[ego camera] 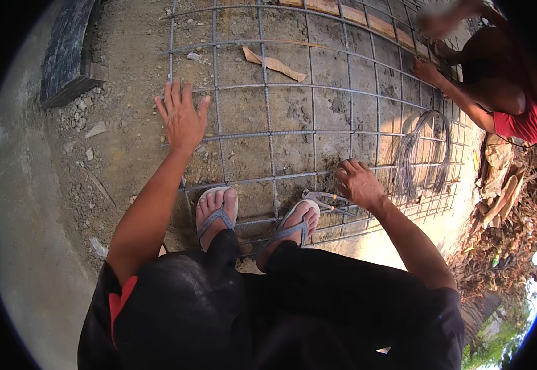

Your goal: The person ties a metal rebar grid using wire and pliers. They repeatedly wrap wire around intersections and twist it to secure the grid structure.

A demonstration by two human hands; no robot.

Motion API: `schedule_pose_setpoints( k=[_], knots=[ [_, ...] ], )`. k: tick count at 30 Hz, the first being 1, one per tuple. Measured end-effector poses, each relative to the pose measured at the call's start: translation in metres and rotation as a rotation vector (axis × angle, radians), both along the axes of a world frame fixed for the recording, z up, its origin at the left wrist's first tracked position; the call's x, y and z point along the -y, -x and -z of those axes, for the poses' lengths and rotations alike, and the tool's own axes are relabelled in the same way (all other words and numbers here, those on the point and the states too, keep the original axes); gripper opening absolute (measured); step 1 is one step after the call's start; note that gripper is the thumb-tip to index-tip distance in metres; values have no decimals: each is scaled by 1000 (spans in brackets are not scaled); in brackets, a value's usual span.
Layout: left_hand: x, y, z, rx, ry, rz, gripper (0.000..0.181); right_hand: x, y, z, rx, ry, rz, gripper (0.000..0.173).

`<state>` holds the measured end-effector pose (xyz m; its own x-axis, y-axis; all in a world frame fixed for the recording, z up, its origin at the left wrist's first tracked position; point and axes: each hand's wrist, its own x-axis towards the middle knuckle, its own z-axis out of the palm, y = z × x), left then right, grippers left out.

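A grid of ribbed steel rebar [291, 133] lies over the ground beneath me. My left hand [184, 115] is spread palm down over the grid's left edge bars, holding nothing. On the right, my right hand [360, 184] hangs by a lower bar with its fingers bent; whether its fingertips touch the bar is hidden. Just left of that hand, a pair of pincers with yellow-marked handles [326, 201] lies on the grid beside my right sandal [300, 222]. Farther right, a loose coil of thin tie wire [405, 155] rests on the bars.
At upper right a person in a red shirt [523, 125] crouches, one hand [425, 71] at the grid. A dark wooden beam [67, 55] stands at upper left near rubble. A wooden plank [361, 17] lies along the top, a dry leaf [275, 64] nearer. Dry leaves [490, 249] pile at right.
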<state>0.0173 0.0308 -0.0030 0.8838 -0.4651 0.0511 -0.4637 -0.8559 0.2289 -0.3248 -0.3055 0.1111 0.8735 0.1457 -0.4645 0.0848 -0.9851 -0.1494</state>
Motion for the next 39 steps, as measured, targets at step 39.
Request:
schedule_pose_setpoints(
  k=[39],
  knots=[
    [89, 76, -138, -1254, 511, 537, 27, 16, -117, -98, -223, -882, 746, 36]
  ],
)
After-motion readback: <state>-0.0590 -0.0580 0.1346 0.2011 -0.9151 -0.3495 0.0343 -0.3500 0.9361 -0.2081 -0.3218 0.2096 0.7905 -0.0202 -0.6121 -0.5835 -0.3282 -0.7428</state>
